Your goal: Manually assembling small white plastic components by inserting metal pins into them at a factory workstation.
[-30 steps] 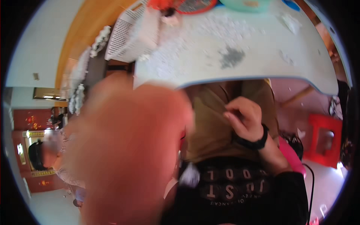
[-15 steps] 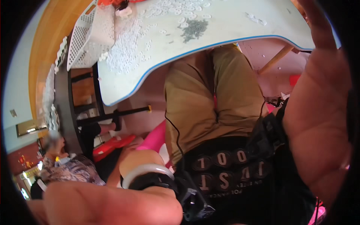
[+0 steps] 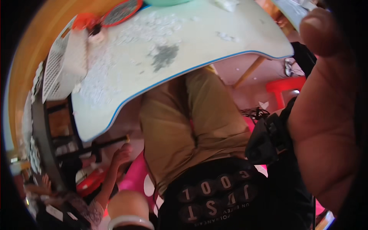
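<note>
My right hand (image 3: 326, 126) fills the right side, very close to the lens, palm toward me and one fingertip raised at the top. Nothing shows in it. My left hand (image 3: 128, 203) is a small rounded shape at the bottom edge, above a white wristband (image 3: 128, 221); its fingers are hidden. Between the hands I see my own lap: khaki trousers (image 3: 184, 126) and a black shirt (image 3: 214, 199). A black clip-like device (image 3: 266, 138) sits at my waist, beside the right hand.
A pale table (image 3: 184, 42) with a blue edge, strewn with white bits and a grey smear (image 3: 165, 55), curves above my knees. On it stand a white basket (image 3: 61, 65) and a red round racket-like thing (image 3: 120, 11). Another person's hand (image 3: 122, 152) reaches in at lower left. A red stool (image 3: 287, 86) stands right.
My right hand has stayed close to the lens on the right. My left arm has dropped lower and farther away. The view has tilted, showing more of the table.
</note>
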### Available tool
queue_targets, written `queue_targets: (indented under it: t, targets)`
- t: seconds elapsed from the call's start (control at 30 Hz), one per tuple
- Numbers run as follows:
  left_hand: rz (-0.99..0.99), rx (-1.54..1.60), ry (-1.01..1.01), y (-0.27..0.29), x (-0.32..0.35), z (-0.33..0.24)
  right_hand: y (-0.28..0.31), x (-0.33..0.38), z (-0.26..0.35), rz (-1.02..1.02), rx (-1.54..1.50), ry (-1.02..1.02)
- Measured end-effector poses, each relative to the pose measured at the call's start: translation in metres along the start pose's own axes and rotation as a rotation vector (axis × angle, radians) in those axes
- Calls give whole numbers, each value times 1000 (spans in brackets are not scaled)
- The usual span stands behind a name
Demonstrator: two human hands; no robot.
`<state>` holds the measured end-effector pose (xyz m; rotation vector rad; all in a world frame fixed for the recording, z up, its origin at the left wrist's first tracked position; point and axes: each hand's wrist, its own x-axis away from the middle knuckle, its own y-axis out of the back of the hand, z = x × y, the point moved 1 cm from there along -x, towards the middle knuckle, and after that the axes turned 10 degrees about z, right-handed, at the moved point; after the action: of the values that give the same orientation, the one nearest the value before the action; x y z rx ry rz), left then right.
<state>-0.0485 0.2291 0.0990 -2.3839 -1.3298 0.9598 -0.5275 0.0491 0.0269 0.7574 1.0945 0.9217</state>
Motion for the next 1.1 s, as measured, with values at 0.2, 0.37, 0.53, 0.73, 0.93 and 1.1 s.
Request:
queue_targets:
  t: [0.2, 0.37, 0.53, 0.73, 0.93, 1.1]
  targets:
    - [-4, 59, -7, 3, 3, 2, 10, -5, -3, 5, 38, 17]
    - [5, 69, 7, 0, -2, 7, 24, -1, -10, 6, 50, 6]
    - [2, 78, 14, -1, -1, 8, 29, -5, -11, 4, 57, 3]
    - [12, 73, 18, 1, -4, 8, 29, -6, -13, -5, 45, 4]
    - [-2, 86, 27, -1, 0, 13, 34, -11, -15, 8, 62, 11]
    - [15, 76, 28, 3, -6, 12, 32, -15, -14, -11, 58, 2]
